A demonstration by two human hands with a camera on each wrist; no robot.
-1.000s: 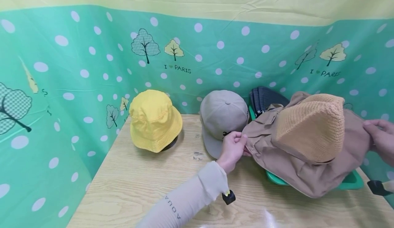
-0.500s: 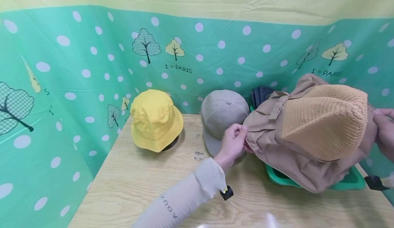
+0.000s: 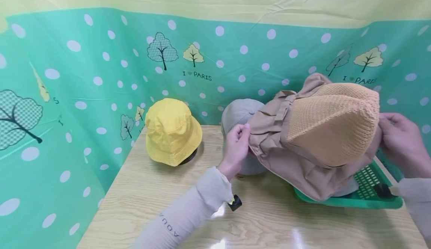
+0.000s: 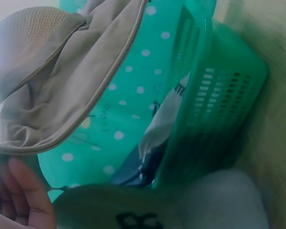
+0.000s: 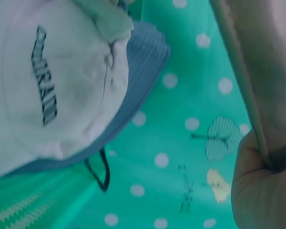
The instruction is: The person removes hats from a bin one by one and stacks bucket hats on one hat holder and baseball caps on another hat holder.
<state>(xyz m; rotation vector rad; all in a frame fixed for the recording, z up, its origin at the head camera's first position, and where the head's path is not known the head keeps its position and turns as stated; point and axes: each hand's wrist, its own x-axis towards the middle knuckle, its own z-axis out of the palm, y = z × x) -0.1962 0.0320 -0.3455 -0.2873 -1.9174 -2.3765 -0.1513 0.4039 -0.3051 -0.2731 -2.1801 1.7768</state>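
A wide-brimmed tan sun hat (image 3: 331, 123) with a woven crown hangs tilted over the left part of the green basket (image 3: 370, 202). My left hand (image 3: 234, 148) pinches its brim at the left edge, and that grip shows again in the left wrist view, where fingers (image 4: 31, 186) curl at the brim. On the other side, my right hand (image 3: 402, 138) holds the brim between thumb and fingers. Behind the sun hat's left edge, a grey cap (image 3: 237, 116) stands on the table, partly covered.
A yellow bucket hat (image 3: 171, 133) sits on a dark support at the table's left. Inside the basket lie a white cap (image 5: 71, 90) with dark lettering and a dark blue hat (image 5: 148, 57). A polka-dot curtain (image 3: 111, 65) encloses the back and sides.
Both hands have raised the sun hat from the basket, first upward and slightly right, then left. It now overlaps the grey cap, and more of the basket's right side shows.
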